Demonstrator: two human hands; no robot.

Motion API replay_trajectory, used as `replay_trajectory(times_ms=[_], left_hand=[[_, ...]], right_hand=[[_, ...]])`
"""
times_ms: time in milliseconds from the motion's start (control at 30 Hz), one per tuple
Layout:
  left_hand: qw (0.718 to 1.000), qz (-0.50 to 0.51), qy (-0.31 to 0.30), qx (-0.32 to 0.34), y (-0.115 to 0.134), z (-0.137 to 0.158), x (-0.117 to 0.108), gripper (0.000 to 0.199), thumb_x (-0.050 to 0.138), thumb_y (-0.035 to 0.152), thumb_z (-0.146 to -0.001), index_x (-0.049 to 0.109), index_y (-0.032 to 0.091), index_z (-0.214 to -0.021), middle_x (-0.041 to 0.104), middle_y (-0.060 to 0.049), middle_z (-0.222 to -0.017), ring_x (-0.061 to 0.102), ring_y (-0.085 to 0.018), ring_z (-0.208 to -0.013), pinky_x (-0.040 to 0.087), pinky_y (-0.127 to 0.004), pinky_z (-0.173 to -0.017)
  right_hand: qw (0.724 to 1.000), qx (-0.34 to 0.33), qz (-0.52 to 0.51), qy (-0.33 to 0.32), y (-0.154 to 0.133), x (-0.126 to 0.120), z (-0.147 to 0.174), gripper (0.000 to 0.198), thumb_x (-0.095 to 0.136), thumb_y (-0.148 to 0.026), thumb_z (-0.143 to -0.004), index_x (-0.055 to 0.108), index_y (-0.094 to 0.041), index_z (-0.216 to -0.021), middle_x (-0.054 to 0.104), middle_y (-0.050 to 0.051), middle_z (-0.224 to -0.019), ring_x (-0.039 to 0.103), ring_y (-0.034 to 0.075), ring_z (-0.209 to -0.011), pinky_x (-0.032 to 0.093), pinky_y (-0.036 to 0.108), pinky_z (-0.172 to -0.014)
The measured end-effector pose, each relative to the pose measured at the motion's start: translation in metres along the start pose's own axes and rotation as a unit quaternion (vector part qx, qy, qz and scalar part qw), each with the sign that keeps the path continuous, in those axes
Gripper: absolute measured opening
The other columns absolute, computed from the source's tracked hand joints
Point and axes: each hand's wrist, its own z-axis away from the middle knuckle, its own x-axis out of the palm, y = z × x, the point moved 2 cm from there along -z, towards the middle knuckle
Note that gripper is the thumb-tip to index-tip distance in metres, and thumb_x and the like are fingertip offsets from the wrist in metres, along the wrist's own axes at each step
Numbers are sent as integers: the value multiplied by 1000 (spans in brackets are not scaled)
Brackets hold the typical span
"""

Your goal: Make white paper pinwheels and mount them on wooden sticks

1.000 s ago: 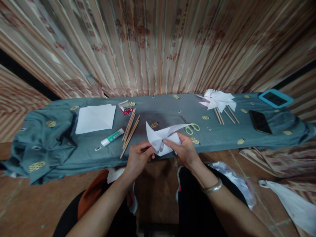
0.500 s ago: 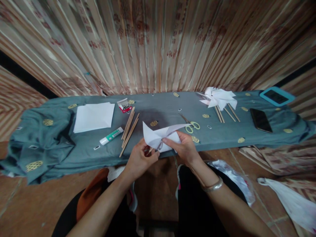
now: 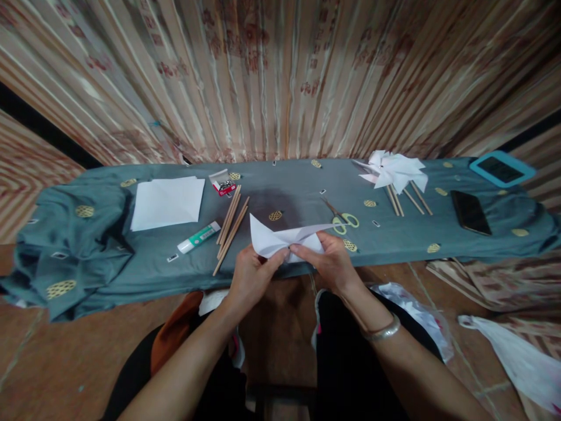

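Between my two hands is a white paper pinwheel (image 3: 274,238), its corners folded in toward the middle, held over the front edge of the table. My left hand (image 3: 255,270) grips its left side, with the thumb at the centre. My right hand (image 3: 331,257) pinches the right side, its thumb tip close to the left thumb. The fingers beneath the paper are hidden. Just beyond the pinwheel's right tip lie scissors (image 3: 342,220) with pale green handles. Several wooden sticks (image 3: 232,225) rest to the left of my left hand.
On the green cloth-covered table (image 3: 298,187) lie white paper sheets (image 3: 167,203), a glue stick (image 3: 198,237) and a small red box (image 3: 224,184) of metal pins. Finished pinwheels (image 3: 397,169) on sticks, a black phone (image 3: 470,212) and a blue-framed device (image 3: 502,168) sit at the right.
My left thumb has moved up onto the pinwheel's centre, beside the right thumb. The left fingers have gone behind the paper. The view has shifted slightly.
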Motion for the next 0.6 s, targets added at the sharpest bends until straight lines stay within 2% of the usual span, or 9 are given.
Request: replay_trajectory(times_ms=[100,167,400,600], left_hand=[[1000,-17,9,-8,4,0,-1,24,69,35,-73,65,15,-60,63,1,-55,56,-13,-54,45,-23,-54],[1000,-21,13,-16,6,0,-1,28,69,36,-71,62,15,-55,59,1,-51,51,-11,-50,41,-21,-50],[999,-19,20,-46,8,-2,-1,30,70,39,-67,61,15,-53,59,1,-50,49,-11,-49,39,-21,-48],[999,-16,18,-37,6,-1,0,28,69,37,-68,61,15,-54,59,1,-51,50,-11,-50,40,-21,-49]], right_hand=[[1000,13,-4,-1,-2,0,1,34,88,-37,-52,74,-18,-76,75,2,-73,65,19,-67,52,31,-68],[1000,22,-12,-3,-2,-1,1,35,89,-38,-51,74,-19,-76,75,2,-74,66,19,-67,53,32,-69],[1000,21,-10,-1,-2,-1,1,32,87,-34,-52,74,-18,-77,75,2,-74,64,17,-66,52,31,-67],[999,41,5,12,-5,0,1,35,89,-35,-47,72,-17,-71,73,2,-68,62,16,-60,50,29,-61]])
